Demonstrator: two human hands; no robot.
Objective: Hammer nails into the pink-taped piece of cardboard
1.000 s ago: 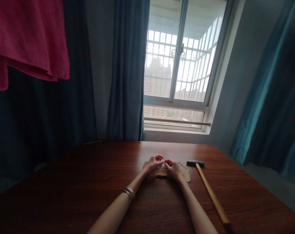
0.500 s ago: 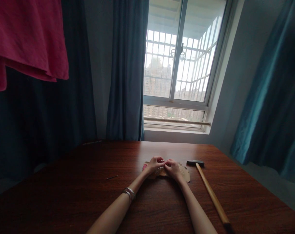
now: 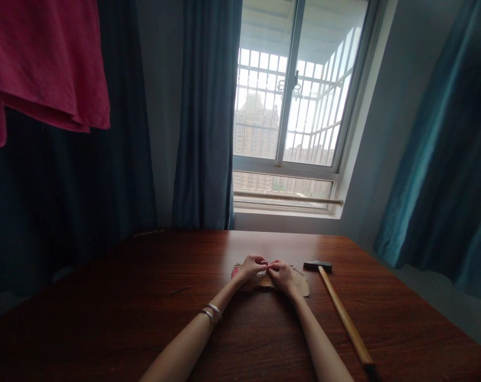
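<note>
Both my hands meet over a flat tan piece (image 3: 301, 284) with many small holes and a row of notches along its upper right edge. A pink patch shows at its left end. My left hand (image 3: 253, 268) has its fingers curled and pinched near a small reddish thing, too small to name. Against it, my right hand (image 3: 279, 271) pinches at the same spot, its fingertips close to the left ones. What lies between the fingertips is mostly hidden.
A hammer (image 3: 343, 315) with a wooden handle lies to the right on the brown wooden table (image 3: 124, 329). Left of my hands is a thin dark stick-like tool (image 3: 181, 289). Behind the table are a window (image 3: 283, 106) and blue curtains (image 3: 204, 116); a pink cloth (image 3: 49, 63) hangs upper left.
My hands stay pinched together at the same spot, with only a slight shift of the fingers. The whole view has moved a little.
</note>
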